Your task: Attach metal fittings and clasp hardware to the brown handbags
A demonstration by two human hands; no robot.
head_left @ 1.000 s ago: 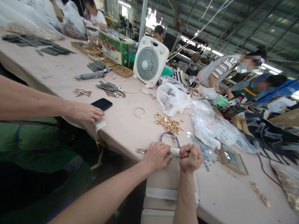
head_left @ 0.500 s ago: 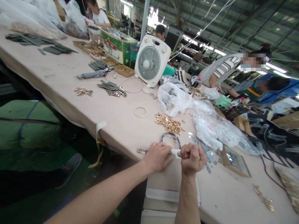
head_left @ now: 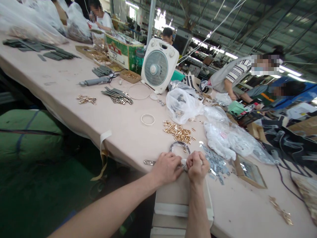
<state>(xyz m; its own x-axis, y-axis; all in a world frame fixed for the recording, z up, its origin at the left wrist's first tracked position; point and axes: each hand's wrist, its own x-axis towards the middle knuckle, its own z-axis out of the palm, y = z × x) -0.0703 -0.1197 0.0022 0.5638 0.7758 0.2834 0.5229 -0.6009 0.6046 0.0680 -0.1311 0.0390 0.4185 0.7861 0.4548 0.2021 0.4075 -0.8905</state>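
My left hand (head_left: 168, 166) lies closed over a narrow piece at the table's near edge. Its silver metal end (head_left: 149, 162) sticks out to the left of the fingers. Right beside it, my right hand (head_left: 197, 166) is in a fist, and what it grips is hidden. A small whitish part (head_left: 183, 161) shows between the two hands. Just behind them lies a dark ring wrapped in shiny film (head_left: 180, 143). Beyond the ring is a heap of small gold-coloured metal pieces (head_left: 178, 132), with flat silvery pieces (head_left: 215, 162) to the right.
A white fan (head_left: 158, 66) stands at the back. Clear plastic bags (head_left: 219, 138) and a shallow cardboard box (head_left: 251, 172) are at right. Farther left lie a white ring (head_left: 148, 119), metal-ended grey straps (head_left: 117, 95) and a grey corded tool (head_left: 95, 81). Several people work beyond the table.
My right hand has moved left and now sits close against my left hand, covering most of the white part that showed between them. My left hand stays in place.
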